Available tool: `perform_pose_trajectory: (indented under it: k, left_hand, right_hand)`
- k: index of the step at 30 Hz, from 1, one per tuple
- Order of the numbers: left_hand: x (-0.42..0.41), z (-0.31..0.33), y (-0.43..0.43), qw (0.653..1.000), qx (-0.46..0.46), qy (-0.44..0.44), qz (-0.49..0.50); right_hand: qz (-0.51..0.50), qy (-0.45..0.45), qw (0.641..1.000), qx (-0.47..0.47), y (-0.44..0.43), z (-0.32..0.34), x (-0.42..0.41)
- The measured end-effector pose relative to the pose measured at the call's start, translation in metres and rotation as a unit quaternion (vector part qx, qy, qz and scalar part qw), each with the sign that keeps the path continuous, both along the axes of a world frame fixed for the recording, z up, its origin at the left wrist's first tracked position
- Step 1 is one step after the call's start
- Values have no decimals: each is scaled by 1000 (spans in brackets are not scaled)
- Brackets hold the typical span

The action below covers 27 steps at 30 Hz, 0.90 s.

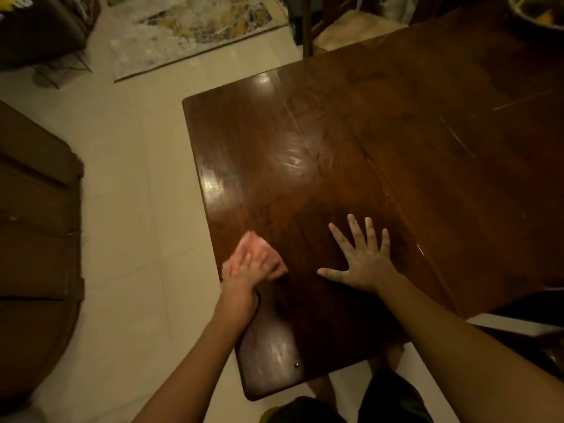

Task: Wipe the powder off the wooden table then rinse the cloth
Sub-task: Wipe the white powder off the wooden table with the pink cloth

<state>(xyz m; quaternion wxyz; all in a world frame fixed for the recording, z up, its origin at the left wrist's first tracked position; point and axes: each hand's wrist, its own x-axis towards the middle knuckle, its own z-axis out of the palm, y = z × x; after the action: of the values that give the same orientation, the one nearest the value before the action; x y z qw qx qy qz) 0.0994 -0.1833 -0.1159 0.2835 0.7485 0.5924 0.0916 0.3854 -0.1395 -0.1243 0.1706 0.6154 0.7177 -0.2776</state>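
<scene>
Left hand (244,270) presses down on a pink cloth (259,250), fingers curled over it, right at the wooden table (351,141)'s edge, around 7 o'clock. Right hand (361,257) lies flat and open on the wood just beside it, fingers spread. Tabletop around them is bare and shiny. A rug (189,32) sits at 11 o'clock on the tiled floor (122,178), a dark bowl (537,10) way off at 1.
</scene>
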Motion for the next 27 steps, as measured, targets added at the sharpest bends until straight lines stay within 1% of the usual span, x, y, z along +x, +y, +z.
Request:
perform_pose_trajectory:
  k: [1,3,4,5,7,9,12,15,17,19,22,25,26,27]
  left_hand:
    - [4,2,19,999,-19,35,29]
    - [8,-2,45,996,-12,77,32]
    - [9,-3,48,997,8,72,30]
    - [10,-8,47,997,11,66,44]
    - [8,-7,40,998,5,47,39]
    - [2,-5,25,999,24,28,27]
    - [-3,-2,-12,998,53,29,6]
    - [6,1,-64,996,82,26,16]
    - [16,2,-102,996,88,16,2]
    - [24,-5,-136,997,71,23,-16]
    - [36,-17,-158,992,45,106,-54]
    - [52,-16,-144,986,42,153,-46]
    - [61,-12,-135,986,41,155,-44]
    - [72,-6,-126,988,29,149,-22]
  right_hand:
    - [-1,5,1000,3,-6,-1,1]
    - [-5,12,1000,16,-20,-2,5]
    - [-7,14,1000,25,-27,-3,7]
    - [-9,15,999,35,-34,-4,9]
    - [-12,20,998,56,-46,-6,11]
    - [-16,23,997,77,-57,-8,14]
    - [-21,30,992,120,-75,-14,17]
    - [-28,47,983,176,-93,-23,19]
    - [-31,58,977,201,-104,-28,22]
    - [-26,76,977,197,-114,-29,28]
    - [-14,95,978,185,-133,-28,43]
    - [-11,97,980,173,-154,-26,59]
    - [-12,96,981,170,-160,-26,64]
    - [-11,93,981,169,-166,-26,70]
